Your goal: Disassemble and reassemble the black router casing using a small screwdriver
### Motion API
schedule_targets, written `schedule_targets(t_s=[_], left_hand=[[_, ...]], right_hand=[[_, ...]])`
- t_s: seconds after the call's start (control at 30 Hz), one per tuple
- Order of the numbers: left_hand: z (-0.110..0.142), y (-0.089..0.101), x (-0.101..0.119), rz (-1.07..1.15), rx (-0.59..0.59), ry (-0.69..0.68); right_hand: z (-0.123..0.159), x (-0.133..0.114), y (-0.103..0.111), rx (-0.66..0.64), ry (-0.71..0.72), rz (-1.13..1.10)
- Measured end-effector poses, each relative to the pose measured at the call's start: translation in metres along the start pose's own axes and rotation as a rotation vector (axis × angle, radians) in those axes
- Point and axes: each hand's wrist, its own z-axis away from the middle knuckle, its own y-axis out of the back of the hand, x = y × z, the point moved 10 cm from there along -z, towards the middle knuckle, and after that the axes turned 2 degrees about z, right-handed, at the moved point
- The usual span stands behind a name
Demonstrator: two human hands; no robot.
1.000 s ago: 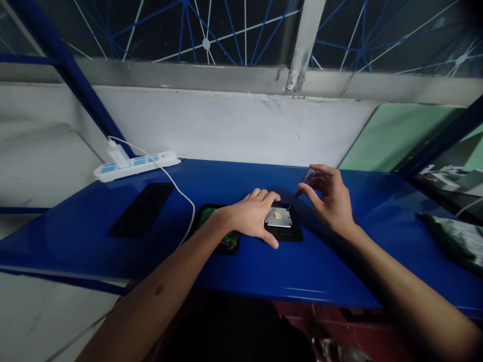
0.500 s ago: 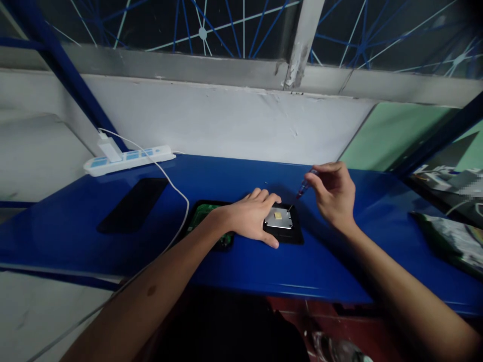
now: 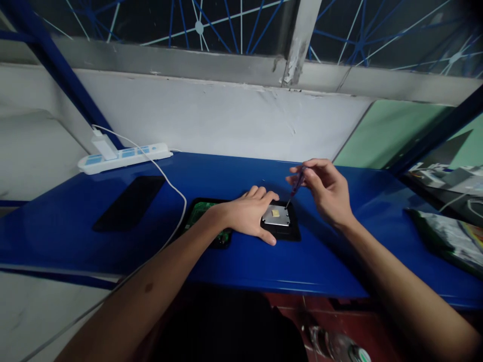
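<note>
A black device lies on the blue table, with a silver metal plate point(image 3: 278, 221) bearing a small yellow square point(image 3: 275, 213) at its right part. Across its middle rests my left hand point(image 3: 251, 216), fingers spread and palm down, hiding part of it. Left of that hand, a green circuit board point(image 3: 196, 215) shows in a black casing. My right hand point(image 3: 328, 191) pinches the purplish, see-through handle of a screwdriver point(image 3: 298, 182). The shaft slants down, and its tip is at the plate's upper right corner, by a dark screw spot.
A flat black panel point(image 3: 128, 203) lies at the left of the blue table point(image 3: 234, 266). Behind it stands a white power strip point(image 3: 126, 158), its white cable point(image 3: 174, 187) crossing the table. A shiny packet point(image 3: 449, 236) lies at the right; a clear bottle point(image 3: 339, 347) is below.
My right hand has moved slightly left, bringing the screwdriver's tip down to the plate's upper right corner. My left hand stays in place on the device. The view has shifted a little.
</note>
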Motion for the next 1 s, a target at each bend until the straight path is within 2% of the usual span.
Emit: schedule_targets(t_s=[0.13, 0.23, 0.53, 1.0], left_hand=[[0.000, 0.002, 0.000, 0.011, 0.013, 0.002], [0.000, 0.002, -0.001, 0.008, 0.020, 0.002], [0.000, 0.001, -0.002, 0.006, 0.017, 0.006], [0.002, 0.004, -0.002, 0.010, 0.026, 0.013]], right_hand=[[-0.001, 0.016, -0.002, -0.054, -0.109, -0.087], [-0.001, 0.023, 0.001, -0.037, -0.154, -0.083], [0.003, 0.027, -0.008, -0.015, -0.235, -0.176], [-0.007, 0.032, -0.009, -0.025, -0.161, -0.157]])
